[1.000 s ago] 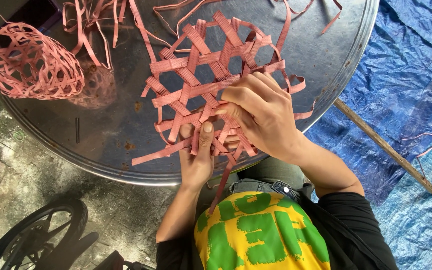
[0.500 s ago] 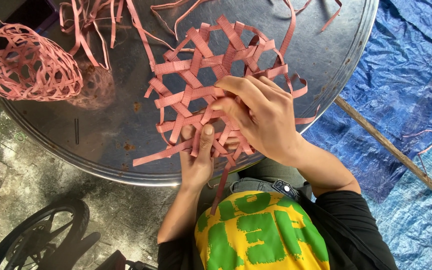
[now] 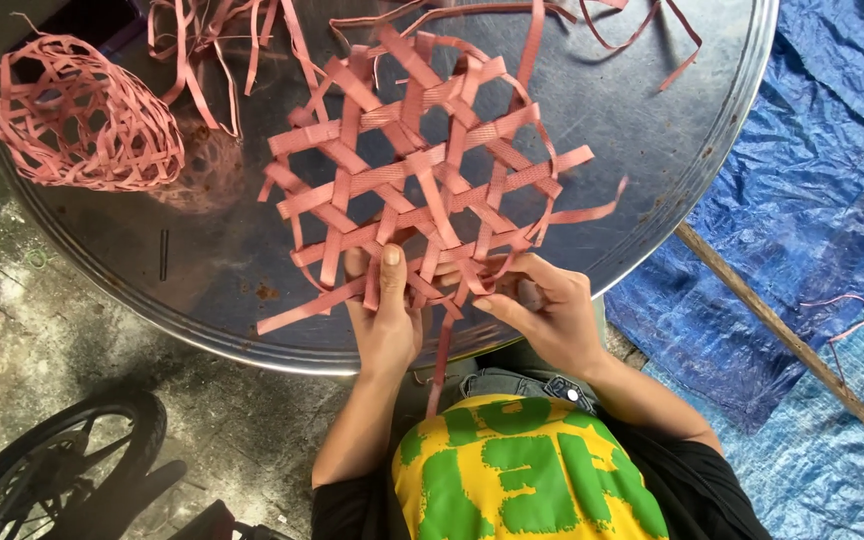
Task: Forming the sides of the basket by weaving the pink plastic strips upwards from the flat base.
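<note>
1. Since the earlier frame the right hand (image 3: pixel 542 310) has slid off the top of the weave down to its near edge, uncovering the middle of the lattice.
2. Right hand now pinches strip ends at the near right edge of the pink woven lattice (image 3: pixel 422 190), thumb and fingers closed on them.
3. Left hand (image 3: pixel 384 315) grips the near edge beside it, thumb pressed flat on top of a crossing, fingers under the strips.
4. That lattice lies flat on the round metal bench (image 3: pixel 672 200), its near edge at the rim.
5. To do this step well, I judge the thumb should pin the crossing while the other hand draws its strip snug (not so hard that the open gaps distort).
6. A finished woven basket shape (image 3: pixel 82 125) and loose pink strips (image 3: pixel 212 50) lie farther back.
</note>
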